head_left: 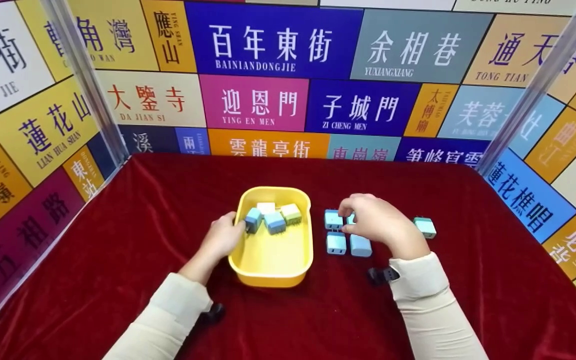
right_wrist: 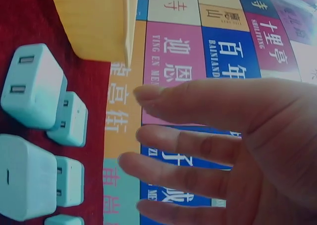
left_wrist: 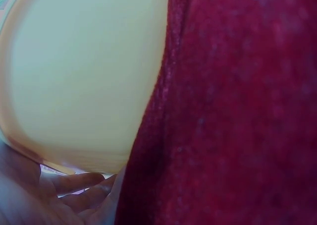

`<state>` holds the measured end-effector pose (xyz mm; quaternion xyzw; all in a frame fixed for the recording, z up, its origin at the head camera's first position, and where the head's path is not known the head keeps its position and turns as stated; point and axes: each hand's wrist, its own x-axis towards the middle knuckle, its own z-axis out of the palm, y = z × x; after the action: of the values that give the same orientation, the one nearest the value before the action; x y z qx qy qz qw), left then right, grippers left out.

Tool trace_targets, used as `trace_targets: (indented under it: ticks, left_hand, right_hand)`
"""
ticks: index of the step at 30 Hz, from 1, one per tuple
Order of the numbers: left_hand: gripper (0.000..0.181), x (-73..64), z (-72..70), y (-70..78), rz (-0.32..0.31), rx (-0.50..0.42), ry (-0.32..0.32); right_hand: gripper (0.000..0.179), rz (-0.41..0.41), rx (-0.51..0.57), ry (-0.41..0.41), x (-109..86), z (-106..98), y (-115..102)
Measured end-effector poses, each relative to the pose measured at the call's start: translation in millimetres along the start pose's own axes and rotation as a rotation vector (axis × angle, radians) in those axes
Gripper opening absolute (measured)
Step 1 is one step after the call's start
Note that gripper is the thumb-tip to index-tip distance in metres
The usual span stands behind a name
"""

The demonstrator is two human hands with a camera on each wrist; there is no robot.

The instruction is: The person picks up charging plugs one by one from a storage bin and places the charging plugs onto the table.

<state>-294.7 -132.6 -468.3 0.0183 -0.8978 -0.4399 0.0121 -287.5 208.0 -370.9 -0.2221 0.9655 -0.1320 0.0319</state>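
Observation:
In the head view my left hand (head_left: 223,237) grips the left wall of a yellow plastic bin (head_left: 270,281). The left wrist view has its fingers (left_wrist: 79,183) against the bin's end. Several charger plugs, blue (head_left: 274,222), white (head_left: 266,208) and pale yellow-green (head_left: 291,213), lie at the bin's far end. Over a cluster of plugs right of the bin hovers my right hand (head_left: 380,220), thumb and fingers apart with nothing between them. The cluster includes a two-port plug (right_wrist: 32,86) and a single-slot plug (right_wrist: 27,178); the hand partly covers one behind them (head_left: 350,219).
A lone green-and-white plug (head_left: 425,227) lies farther right, beyond the right wrist. Dark red cloth (head_left: 183,180) covers the table. A wall of colourful Chinese signs (head_left: 273,40) rises behind its far edge, with clear corner posts (head_left: 533,95) at the sides.

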Motion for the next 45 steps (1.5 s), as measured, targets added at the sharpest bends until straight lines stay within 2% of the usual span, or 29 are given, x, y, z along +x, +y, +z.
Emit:
trace_targets:
  ticks: [9,16,19,23,29,33,41,45]
  left_hand:
    - [0.037,-0.5,1.0,-0.9,0.009,0.007,0.006]
    - [0.04,0.3,1.1,1.3,0.002,-0.005,-0.003]
    - [0.039,1.3,0.7,2.6,0.001,-0.005,-0.009]
    - [0.04,1.4,0.1,2.9,-0.002,-0.002,-0.011]
    - [0.041,-0.1,0.3,0.5,-0.002,-0.002,-0.01]
    - [0.038,0.8,0.6,-0.5,0.009,0.015,0.003]
    - [0.039,0.0,0.0,-0.7,0.001,-0.004,0.0]
    - [0.04,-0.3,0.7,0.2,-0.003,-0.01,-0.008]
  right_hand:
    - [0.018,-0.135,-0.026,0.079,4.2,10.6,-20.0]
    - [0.02,-0.227,-0.023,0.131,6.8,21.1,-42.2]
    - [0.02,-0.287,-0.047,0.163,10.3,27.4,-49.9]
    - [0.021,-0.325,-0.086,0.2,15.5,36.2,-57.7]
    - [0.023,-0.285,-0.15,0.248,20.7,47.4,-66.3]
    - [0.025,-0.252,-0.137,0.256,26.2,51.4,-69.1]
    - [0.03,-0.214,-0.115,0.181,52.6,50.6,-78.4]
    - [0.032,-0.155,-0.126,0.129,64.0,51.6,-87.6]
